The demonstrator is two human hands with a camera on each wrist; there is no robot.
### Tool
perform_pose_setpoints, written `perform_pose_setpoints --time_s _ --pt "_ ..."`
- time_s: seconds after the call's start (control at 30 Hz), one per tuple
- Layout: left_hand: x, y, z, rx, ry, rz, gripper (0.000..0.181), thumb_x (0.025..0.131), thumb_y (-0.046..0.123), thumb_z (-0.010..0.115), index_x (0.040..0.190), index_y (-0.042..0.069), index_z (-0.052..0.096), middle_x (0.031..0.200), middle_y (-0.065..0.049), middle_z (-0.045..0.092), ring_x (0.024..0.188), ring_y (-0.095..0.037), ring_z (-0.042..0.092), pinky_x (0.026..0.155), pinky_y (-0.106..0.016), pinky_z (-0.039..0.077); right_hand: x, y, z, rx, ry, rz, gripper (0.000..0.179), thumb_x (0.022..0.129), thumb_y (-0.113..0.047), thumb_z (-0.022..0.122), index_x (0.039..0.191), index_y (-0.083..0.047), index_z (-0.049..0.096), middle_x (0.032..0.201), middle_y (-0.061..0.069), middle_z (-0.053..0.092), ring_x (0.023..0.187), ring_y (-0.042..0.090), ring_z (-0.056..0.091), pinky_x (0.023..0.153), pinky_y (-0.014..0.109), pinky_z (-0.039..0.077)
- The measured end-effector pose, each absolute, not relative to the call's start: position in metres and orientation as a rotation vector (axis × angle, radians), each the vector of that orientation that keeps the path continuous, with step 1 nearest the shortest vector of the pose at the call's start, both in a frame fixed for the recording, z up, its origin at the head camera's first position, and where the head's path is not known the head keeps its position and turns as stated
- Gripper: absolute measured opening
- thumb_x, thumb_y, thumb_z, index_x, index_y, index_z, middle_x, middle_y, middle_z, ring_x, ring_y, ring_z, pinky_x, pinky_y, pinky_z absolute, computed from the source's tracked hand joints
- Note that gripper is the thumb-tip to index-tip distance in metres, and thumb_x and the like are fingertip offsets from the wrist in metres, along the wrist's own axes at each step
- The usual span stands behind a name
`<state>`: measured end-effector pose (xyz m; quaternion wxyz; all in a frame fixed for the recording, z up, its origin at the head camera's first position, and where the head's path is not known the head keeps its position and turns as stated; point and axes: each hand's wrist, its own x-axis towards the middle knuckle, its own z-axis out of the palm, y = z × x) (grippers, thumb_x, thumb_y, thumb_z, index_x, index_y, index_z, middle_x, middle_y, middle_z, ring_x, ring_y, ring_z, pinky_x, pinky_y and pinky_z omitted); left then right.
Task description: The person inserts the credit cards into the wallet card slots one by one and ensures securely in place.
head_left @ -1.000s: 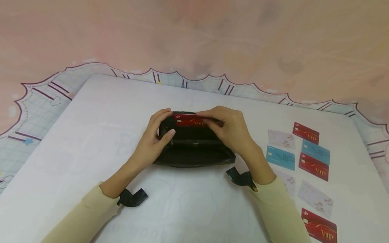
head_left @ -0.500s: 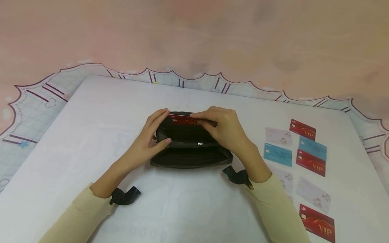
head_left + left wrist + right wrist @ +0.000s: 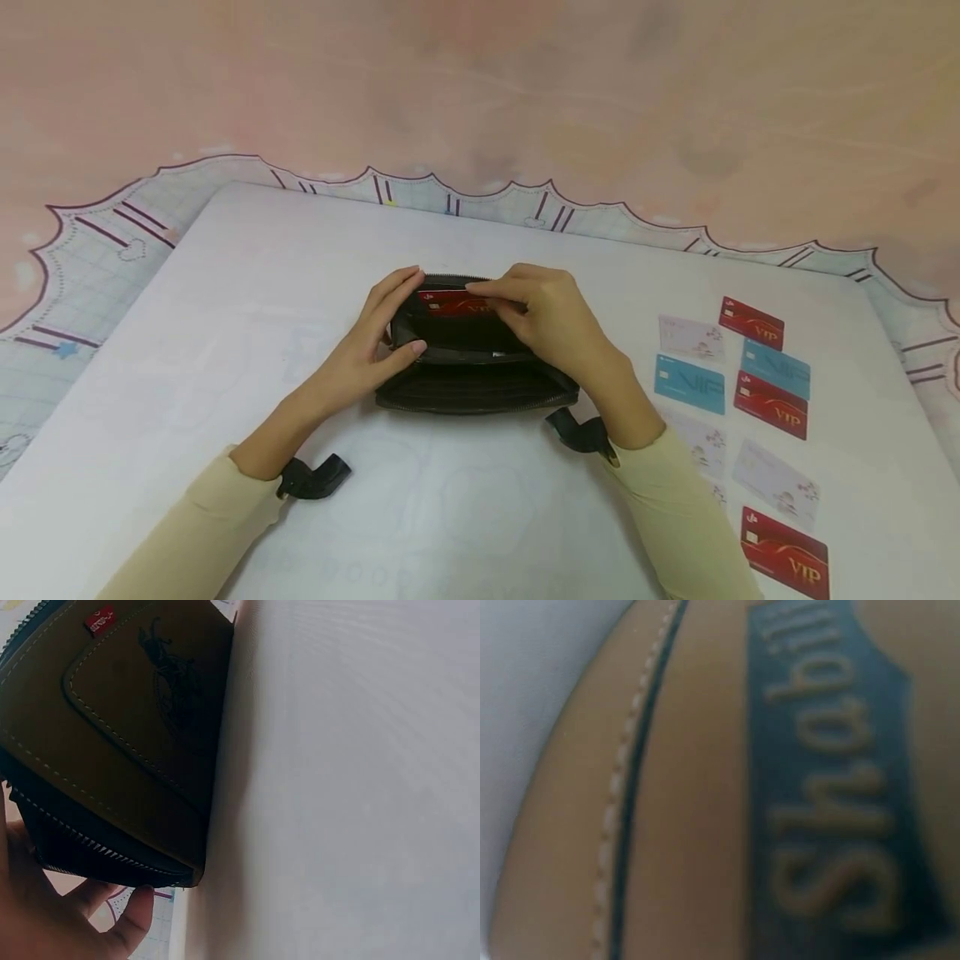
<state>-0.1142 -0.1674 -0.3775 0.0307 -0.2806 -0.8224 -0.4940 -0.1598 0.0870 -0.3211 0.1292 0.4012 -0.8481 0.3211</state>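
A zip wallet [image 3: 477, 402] stands unzipped on the table with its dark inside facing up. My left hand [image 3: 369, 350] grips its left end, thumb on the near side and fingers over the far edge. A red VIP card [image 3: 447, 303] lies against the wallet's far inner wall, its lower part hidden. My right hand [image 3: 553, 321] pinches this card near its right end. In the left wrist view, the wallet's brown outside [image 3: 127, 712] shows stitching and a small red label. The right wrist view holds only its brown leather [image 3: 690, 825] with raised lettering; no hand shows there.
Several loose cards lie on the table's right side: red ones [image 3: 785, 553], blue ones [image 3: 689, 384] and pale floral ones [image 3: 777, 483]. My right sleeve [image 3: 675, 508] covers part of the pale cards. A scalloped patterned cloth edge [image 3: 465, 200] runs behind the white table [image 3: 420, 517].
The red card has sunk slightly deeper inside the wallet, its top edge now further below the zip. My right hand has shifted a little left with it. My left hand keeps its grip.
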Motion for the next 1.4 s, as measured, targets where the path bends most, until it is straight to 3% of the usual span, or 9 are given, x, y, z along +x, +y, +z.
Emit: perform_pose_setpoints --time_s 0.37,0.57,0.67,0.8,0.97,1.4 --pt "-0.117 -0.169 -0.383 -0.913 -2.492 -1.526 0.071 0.094 0.018 0.060 0.153 0.012 0.020 0.156 -0.005 0.011 0.129 -0.022 0.022 0.067 -0.032 0.036 -0.163 0.078 -0.326 1.165 -2.444 0.840 0.027 0.083 0.002 0.072 0.109 -0.008 0.074 0.096 0.008 0.063 0.081 0.019 0.061 0.071 0.027 0.051" --pt "-0.115 -0.170 -0.382 -0.902 -2.494 -1.546 0.073 0.092 0.014 0.062 0.153 0.015 0.020 0.156 -0.003 0.011 0.127 -0.022 0.024 0.068 -0.033 0.036 -0.161 0.071 -0.330 1.201 -2.421 0.799 0.027 0.084 0.001 0.071 0.110 -0.007 0.073 0.097 0.009 0.062 0.083 0.019 0.063 0.072 0.027 0.052" --pt "-0.108 -0.166 -0.369 -0.887 -2.505 -1.560 0.073 0.090 0.005 0.062 0.151 0.006 0.022 0.155 -0.010 0.012 0.126 -0.026 0.025 0.068 -0.037 0.037 -0.160 0.067 -0.331 1.219 -2.402 0.784 0.026 0.084 0.001 0.071 0.109 -0.005 0.073 0.098 0.010 0.060 0.082 0.020 0.063 0.071 0.026 0.052" --pt "-0.107 -0.164 -0.366 -0.875 -2.521 -1.565 0.076 0.086 -0.002 0.063 0.150 0.004 0.023 0.154 -0.012 0.014 0.126 -0.027 0.026 0.068 -0.040 0.036 -0.159 0.064 -0.333 1.239 -2.383 0.763 0.025 0.085 0.001 0.070 0.109 -0.004 0.073 0.099 0.010 0.059 0.080 0.019 0.062 0.069 0.025 0.052" --pt "-0.114 -0.169 -0.380 -0.883 -2.520 -1.571 0.080 0.087 0.005 0.066 0.152 0.016 0.022 0.155 -0.001 0.012 0.126 -0.022 0.026 0.068 -0.039 0.036 -0.160 0.062 -0.334 1.238 -2.378 0.758 0.024 0.085 0.000 0.070 0.109 -0.003 0.073 0.099 0.010 0.057 0.079 0.018 0.061 0.069 0.024 0.051" --pt "-0.116 -0.168 -0.379 -0.863 -2.526 -1.601 0.075 0.090 0.008 0.063 0.152 0.019 0.023 0.155 0.003 0.013 0.125 -0.020 0.028 0.068 -0.039 0.036 -0.164 0.066 -0.333 1.238 -2.411 0.901 0.023 0.085 0.003 0.069 0.106 -0.003 0.074 0.095 0.009 0.059 0.081 0.018 0.059 0.068 0.024 0.050"
